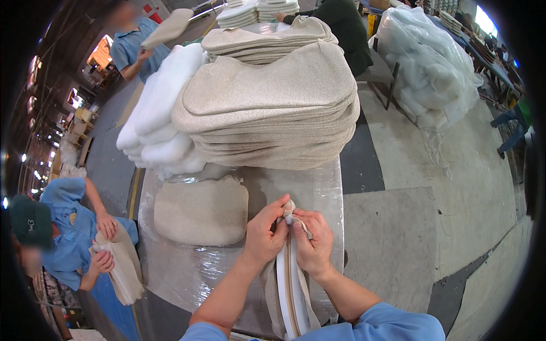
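Between my forearms a beige cushion cover (pixel 269 290) stands on its edge, its long zipper side facing up. A brown zipper line (pixel 291 284) runs along it between white strips. At its far end my left hand (pixel 266 230) pinches the fabric at the corner, fingers closed. From the other side, my right hand (pixel 313 240) grips the same end, thumb and fingers pressed on the cloth. Whether a zipper pull lies between the fingers is hidden. Left of my hands a beige cushion (pixel 201 211) lies flat on the plastic-wrapped table (pixel 199 270).
A tall stack of beige cushions (pixel 267 85) stands at the table's far side, with white padding (pixel 165 113) on its left. One co-worker (pixel 74 227) at left handles a beige cover; another (pixel 133 48) stands behind. A big plastic bag of white filling (pixel 429 68) is at far right.
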Action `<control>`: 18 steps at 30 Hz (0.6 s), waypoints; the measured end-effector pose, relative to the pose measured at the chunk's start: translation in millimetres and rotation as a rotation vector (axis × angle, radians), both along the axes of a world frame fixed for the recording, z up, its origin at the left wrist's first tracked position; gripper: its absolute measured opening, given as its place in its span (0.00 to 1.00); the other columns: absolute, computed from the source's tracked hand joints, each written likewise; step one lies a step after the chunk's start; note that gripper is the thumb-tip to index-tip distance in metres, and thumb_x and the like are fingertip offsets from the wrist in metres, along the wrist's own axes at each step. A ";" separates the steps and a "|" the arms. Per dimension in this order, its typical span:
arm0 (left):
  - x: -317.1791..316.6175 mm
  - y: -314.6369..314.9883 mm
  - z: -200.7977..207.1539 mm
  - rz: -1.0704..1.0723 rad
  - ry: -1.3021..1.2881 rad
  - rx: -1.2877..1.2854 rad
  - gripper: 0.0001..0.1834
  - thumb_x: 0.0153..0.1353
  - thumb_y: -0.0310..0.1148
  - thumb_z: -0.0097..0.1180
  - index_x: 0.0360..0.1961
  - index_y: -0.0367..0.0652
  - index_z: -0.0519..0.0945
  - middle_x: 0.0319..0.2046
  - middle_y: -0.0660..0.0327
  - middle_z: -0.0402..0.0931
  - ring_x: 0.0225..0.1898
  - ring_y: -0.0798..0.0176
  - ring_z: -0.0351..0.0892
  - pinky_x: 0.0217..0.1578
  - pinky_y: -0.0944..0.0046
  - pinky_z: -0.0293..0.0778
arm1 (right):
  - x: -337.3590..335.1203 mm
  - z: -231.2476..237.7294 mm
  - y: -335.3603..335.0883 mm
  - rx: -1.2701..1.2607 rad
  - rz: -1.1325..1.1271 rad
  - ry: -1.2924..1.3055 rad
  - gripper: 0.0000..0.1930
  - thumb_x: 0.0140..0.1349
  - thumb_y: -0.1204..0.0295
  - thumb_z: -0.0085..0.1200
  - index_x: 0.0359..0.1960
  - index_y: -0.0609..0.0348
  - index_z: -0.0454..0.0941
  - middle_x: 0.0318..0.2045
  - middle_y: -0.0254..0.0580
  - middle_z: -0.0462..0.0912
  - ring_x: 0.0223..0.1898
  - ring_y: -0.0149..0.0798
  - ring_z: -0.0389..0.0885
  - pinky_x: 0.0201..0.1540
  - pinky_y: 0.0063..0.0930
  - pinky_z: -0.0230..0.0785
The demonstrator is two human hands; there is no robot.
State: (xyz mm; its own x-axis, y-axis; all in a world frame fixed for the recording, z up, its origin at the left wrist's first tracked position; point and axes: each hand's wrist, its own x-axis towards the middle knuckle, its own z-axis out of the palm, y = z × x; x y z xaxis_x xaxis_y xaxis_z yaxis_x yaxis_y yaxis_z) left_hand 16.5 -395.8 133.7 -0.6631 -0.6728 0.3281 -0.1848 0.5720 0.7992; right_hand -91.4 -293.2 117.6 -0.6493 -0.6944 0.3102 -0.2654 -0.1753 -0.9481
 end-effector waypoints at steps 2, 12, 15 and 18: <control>-0.5 4.2 -1.1 0.033 0.020 0.022 0.12 0.62 0.17 0.57 0.46 0.35 0.81 0.59 0.46 0.81 0.56 0.46 0.85 0.55 0.57 0.80 | -0.5 0.4 -0.7 0.005 -0.013 0.019 0.08 0.69 0.74 0.60 0.45 0.63 0.87 0.47 0.51 0.86 0.49 0.48 0.86 0.52 0.36 0.78; -10.9 15.6 -15.9 0.178 0.162 -0.079 0.09 0.63 0.15 0.54 0.42 0.36 0.81 0.49 0.51 0.83 0.54 0.46 0.84 0.53 0.54 0.81 | 4.9 -4.7 -7.2 -0.032 -0.049 0.085 0.08 0.64 0.78 0.63 0.43 0.65 0.87 0.45 0.50 0.86 0.51 0.50 0.85 0.54 0.39 0.78; -10.6 19.3 -21.4 0.193 0.180 -0.038 0.07 0.65 0.16 0.54 0.42 0.36 0.80 0.47 0.52 0.83 0.51 0.47 0.84 0.51 0.54 0.80 | 4.5 -6.2 -6.1 -0.036 -0.055 0.131 0.07 0.61 0.78 0.64 0.41 0.65 0.87 0.44 0.50 0.86 0.50 0.51 0.85 0.54 0.39 0.78; -7.3 23.6 -27.0 0.212 0.221 -0.017 0.05 0.67 0.18 0.55 0.42 0.36 0.80 0.47 0.52 0.83 0.50 0.49 0.83 0.50 0.55 0.80 | 4.7 -8.8 -3.6 -0.069 -0.028 0.175 0.07 0.59 0.79 0.65 0.39 0.64 0.86 0.43 0.48 0.86 0.49 0.51 0.85 0.53 0.39 0.78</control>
